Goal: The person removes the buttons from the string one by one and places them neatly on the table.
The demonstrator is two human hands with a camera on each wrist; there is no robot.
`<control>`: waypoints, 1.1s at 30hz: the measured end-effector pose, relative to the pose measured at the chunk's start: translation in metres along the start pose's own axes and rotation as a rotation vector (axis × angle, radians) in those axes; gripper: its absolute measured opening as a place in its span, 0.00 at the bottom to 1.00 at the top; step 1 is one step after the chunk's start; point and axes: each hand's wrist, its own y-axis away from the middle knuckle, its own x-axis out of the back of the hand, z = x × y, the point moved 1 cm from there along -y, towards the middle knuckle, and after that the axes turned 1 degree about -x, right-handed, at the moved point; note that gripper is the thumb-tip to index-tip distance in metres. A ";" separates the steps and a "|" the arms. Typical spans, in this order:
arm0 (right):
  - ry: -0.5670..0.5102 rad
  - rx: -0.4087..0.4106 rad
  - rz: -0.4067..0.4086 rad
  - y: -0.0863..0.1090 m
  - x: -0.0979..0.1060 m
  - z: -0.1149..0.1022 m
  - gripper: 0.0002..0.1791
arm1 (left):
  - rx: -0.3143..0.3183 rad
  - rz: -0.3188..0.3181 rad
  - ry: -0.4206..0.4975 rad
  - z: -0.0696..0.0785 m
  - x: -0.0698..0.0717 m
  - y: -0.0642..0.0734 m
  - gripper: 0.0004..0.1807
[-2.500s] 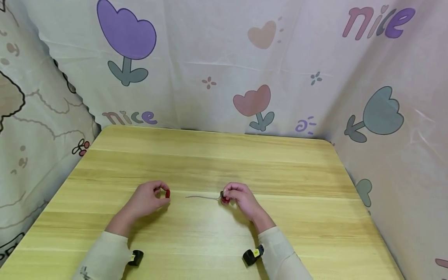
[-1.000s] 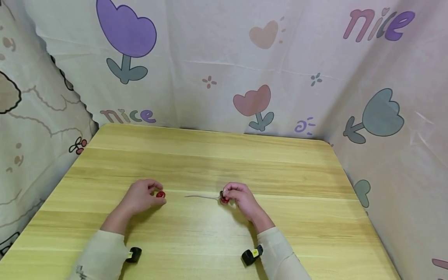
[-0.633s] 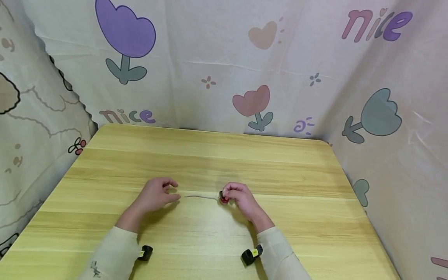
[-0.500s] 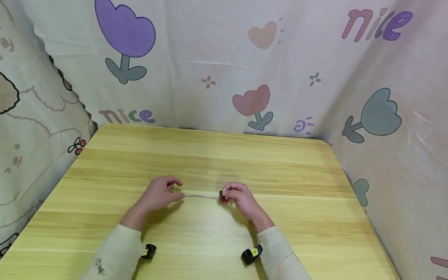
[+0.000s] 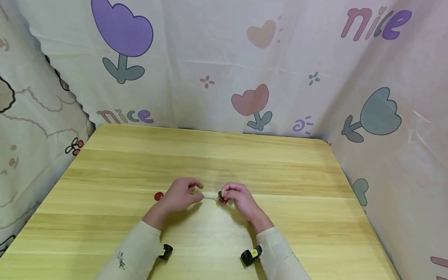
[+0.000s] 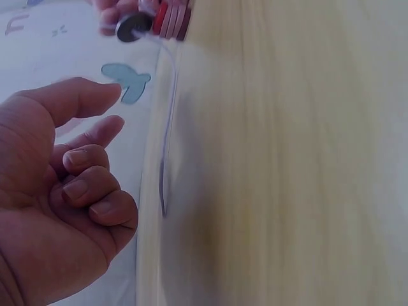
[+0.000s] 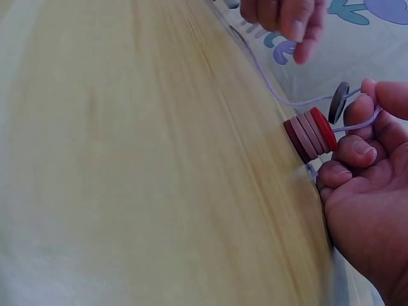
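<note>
My right hand (image 5: 242, 197) pinches a pale string (image 7: 358, 125) between thumb and index finger. A stack of red and pinkish buttons (image 7: 310, 136) is threaded on it, with a dark button (image 7: 339, 102) a little apart from the stack. The string's free end trails leftward from the dark button. My left hand (image 5: 181, 196) is near that end, thumb and index finger spread apart and the other fingers loosely bent, holding nothing. Behind the left wrist, a single red button (image 5: 158, 196) lies on the wooden table (image 5: 280, 167).
Black wrist cameras (image 5: 251, 256) hang at both cream sleeves (image 5: 283, 252), low over the table. A printed curtain (image 5: 196, 46) rises behind the table's far edge and along both sides.
My left hand has let go of the red button, leaving it on the table, and has moved right towards the string's free end. The right hand has barely moved.
</note>
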 end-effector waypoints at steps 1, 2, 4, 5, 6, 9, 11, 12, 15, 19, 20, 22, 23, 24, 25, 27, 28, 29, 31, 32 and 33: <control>-0.003 0.003 0.000 0.000 0.000 0.000 0.11 | -0.006 -0.004 -0.002 0.002 -0.002 -0.002 0.13; -0.008 0.003 -0.001 0.000 0.000 -0.001 0.12 | -0.011 -0.009 -0.002 0.003 -0.004 -0.004 0.12; -0.016 0.001 0.000 0.000 -0.001 -0.002 0.12 | -0.021 -0.019 -0.003 0.006 -0.008 -0.009 0.12; -0.017 -0.001 0.001 -0.001 -0.001 -0.002 0.11 | -0.024 -0.025 0.000 0.007 -0.010 -0.011 0.11; -0.016 -0.004 0.002 -0.001 0.000 -0.002 0.11 | -0.031 -0.031 -0.001 0.008 -0.012 -0.013 0.11; -0.018 -0.011 0.006 -0.001 0.000 -0.001 0.11 | -0.055 -0.052 -0.004 0.011 -0.017 -0.016 0.10; -0.020 -0.014 0.005 -0.001 0.000 -0.001 0.10 | -0.072 -0.066 -0.004 0.012 -0.019 -0.017 0.08; -0.023 -0.014 0.004 -0.001 0.000 -0.001 0.10 | -0.083 -0.071 -0.008 0.013 -0.021 -0.018 0.08; -0.027 -0.016 0.003 -0.001 0.001 -0.002 0.11 | -0.109 -0.084 -0.019 0.015 -0.025 -0.018 0.06; -0.027 -0.019 0.005 -0.001 0.001 -0.003 0.11 | -0.120 -0.101 -0.013 0.018 -0.029 -0.019 0.05; -0.025 -0.018 0.005 -0.001 0.001 -0.003 0.11 | -0.120 -0.105 -0.009 0.018 -0.030 -0.020 0.05; -0.023 -0.015 0.007 -0.001 0.001 -0.003 0.11 | -0.127 -0.113 -0.006 0.018 -0.032 -0.021 0.04; -0.023 -0.012 0.007 -0.001 0.001 -0.004 0.11 | -0.133 -0.116 -0.009 0.018 -0.033 -0.022 0.03; -0.022 -0.011 0.007 -0.001 0.001 -0.004 0.10 | -0.140 -0.118 -0.010 0.018 -0.034 -0.022 0.02; -0.020 -0.009 0.007 -0.001 0.001 -0.004 0.11 | -0.148 -0.117 -0.015 0.017 -0.035 -0.023 0.02; -0.020 -0.007 0.008 -0.001 0.001 -0.004 0.11 | -0.163 -0.115 -0.022 0.016 -0.037 -0.024 0.03; -0.020 -0.006 0.007 -0.001 0.001 -0.004 0.11 | -0.165 -0.114 -0.023 0.015 -0.037 -0.023 0.04; -0.020 -0.008 0.010 -0.001 0.001 -0.004 0.11 | -0.165 -0.110 -0.021 0.015 -0.038 -0.023 0.05; -0.019 -0.013 0.015 -0.001 0.001 -0.004 0.11 | -0.154 -0.103 -0.020 0.015 -0.037 -0.022 0.05; -0.019 -0.016 0.017 -0.001 0.001 -0.003 0.11 | -0.148 -0.098 -0.019 0.015 -0.037 -0.022 0.05; -0.019 -0.019 0.021 -0.001 0.001 -0.003 0.11 | -0.141 -0.091 -0.017 0.014 -0.036 -0.021 0.06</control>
